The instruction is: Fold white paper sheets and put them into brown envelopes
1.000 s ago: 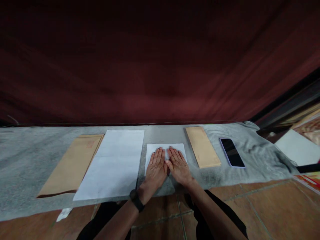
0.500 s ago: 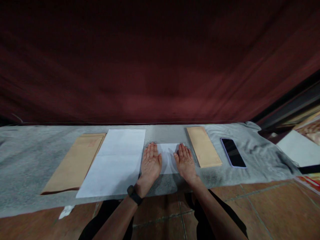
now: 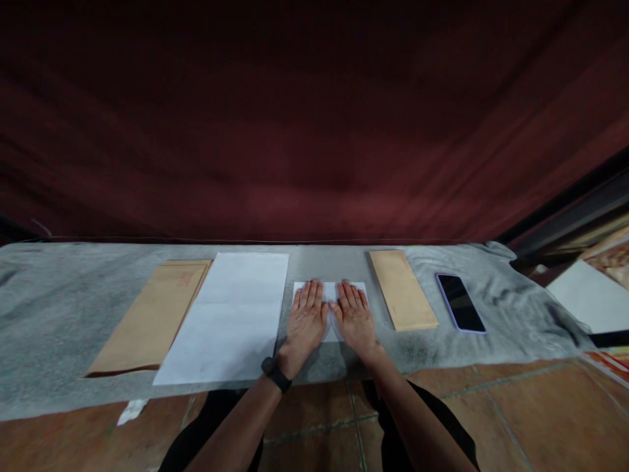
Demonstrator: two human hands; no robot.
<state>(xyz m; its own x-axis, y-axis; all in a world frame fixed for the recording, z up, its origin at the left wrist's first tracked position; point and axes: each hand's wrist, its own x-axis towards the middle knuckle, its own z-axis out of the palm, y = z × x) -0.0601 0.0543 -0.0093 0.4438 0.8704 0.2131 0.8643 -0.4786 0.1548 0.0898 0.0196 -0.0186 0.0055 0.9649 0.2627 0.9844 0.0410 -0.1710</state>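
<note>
A small white sheet of paper (image 3: 332, 334), apparently folded, lies on the grey cloth in front of me, largely covered by my hands. My left hand (image 3: 307, 319) rests palm down on its left part, fingers stretched forward. On its right part my right hand (image 3: 354, 320) lies flat too, and the two thumbs almost meet at the middle. Left of my hands is a larger white paper stack (image 3: 228, 314), with brown envelopes (image 3: 150, 318) beyond it. To the right lies another brown envelope (image 3: 403, 290).
A phone (image 3: 460, 301) with a purple edge lies right of the single envelope. The grey cloth (image 3: 44, 328) covers the long low surface, backed by a dark red hanging cloth (image 3: 314, 131). A white scrap (image 3: 132, 411) is on the tiled floor. Boards and papers (image 3: 590, 295) stand far right.
Both hands have slid inward over the small white paper, bringing the thumbs close together. More of the paper's outer corners shows now. The view has shifted slightly.
</note>
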